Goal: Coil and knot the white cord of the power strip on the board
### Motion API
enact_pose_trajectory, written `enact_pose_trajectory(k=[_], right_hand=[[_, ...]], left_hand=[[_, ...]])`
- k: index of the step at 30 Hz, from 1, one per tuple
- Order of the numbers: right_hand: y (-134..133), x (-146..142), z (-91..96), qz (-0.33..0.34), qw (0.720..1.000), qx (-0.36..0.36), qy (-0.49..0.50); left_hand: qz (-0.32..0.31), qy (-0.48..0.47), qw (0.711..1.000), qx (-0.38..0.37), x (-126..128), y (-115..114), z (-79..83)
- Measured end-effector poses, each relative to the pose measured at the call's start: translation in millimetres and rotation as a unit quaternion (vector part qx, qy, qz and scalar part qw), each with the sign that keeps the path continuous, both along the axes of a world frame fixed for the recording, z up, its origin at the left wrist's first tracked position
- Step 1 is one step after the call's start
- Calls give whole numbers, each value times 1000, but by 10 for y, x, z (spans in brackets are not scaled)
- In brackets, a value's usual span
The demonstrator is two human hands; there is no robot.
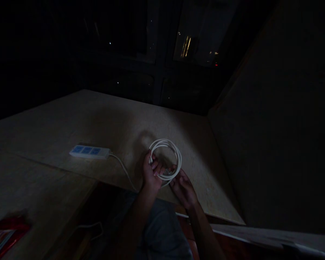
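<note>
A white power cord [178,155] is wound into a round coil of several loops above the pale ledge. My left hand [153,171] has its fingers wrapped round the coil's left side. At the lower right of the coil, my right hand [184,186] has its fingers against the loops, and the thumb side is partly in shadow. A clear plug-like piece [167,172] shows faintly between the hands. From the power strip [90,152], white with blue sockets, the cord runs right and down behind my left wrist. The strip lies flat to the left of my hands.
The pale ledge [119,119] reaches back to a dark window [157,54] with small lights beyond it. A wall [273,144] bounds the right side. At the lower left lies a shiny red packet [9,231]. Below are my legs in grey-blue cloth [162,231].
</note>
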State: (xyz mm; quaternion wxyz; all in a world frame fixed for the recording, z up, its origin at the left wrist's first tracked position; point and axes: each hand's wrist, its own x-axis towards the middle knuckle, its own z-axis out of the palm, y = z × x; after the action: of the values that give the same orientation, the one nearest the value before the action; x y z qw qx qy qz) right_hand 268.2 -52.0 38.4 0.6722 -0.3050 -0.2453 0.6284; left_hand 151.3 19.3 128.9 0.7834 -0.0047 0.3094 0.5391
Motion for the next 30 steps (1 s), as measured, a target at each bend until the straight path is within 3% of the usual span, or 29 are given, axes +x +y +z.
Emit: enact_pose_trajectory(k=[4,9,11,13,16,20,25,30], right_hand=[[-27,-176,-112,25,997,-6,-70],[35,-207,-184,52,974,-52,-212],[46,-175,-174,37,978,-79,-189],[51,-153,-115,-29,987,-96,-126],[71,-172,21,-132,987,-84,-46],[145,-297,94,-189,978,-76,37],[243,-509,38,-186,975,-62,103],[254,-651,146,-176,980,-42,87]], left_hand=[[-9,-12,999,43,-25,-12,97],[10,17,998,66,-37,-28,162],[29,39,997,63,-65,-20,146],[50,58,995,57,-98,-7,104],[82,74,993,46,-124,5,15],[122,82,988,35,-84,6,-91],[173,58,983,4,19,7,-194],[175,66,982,-10,93,-6,-321]])
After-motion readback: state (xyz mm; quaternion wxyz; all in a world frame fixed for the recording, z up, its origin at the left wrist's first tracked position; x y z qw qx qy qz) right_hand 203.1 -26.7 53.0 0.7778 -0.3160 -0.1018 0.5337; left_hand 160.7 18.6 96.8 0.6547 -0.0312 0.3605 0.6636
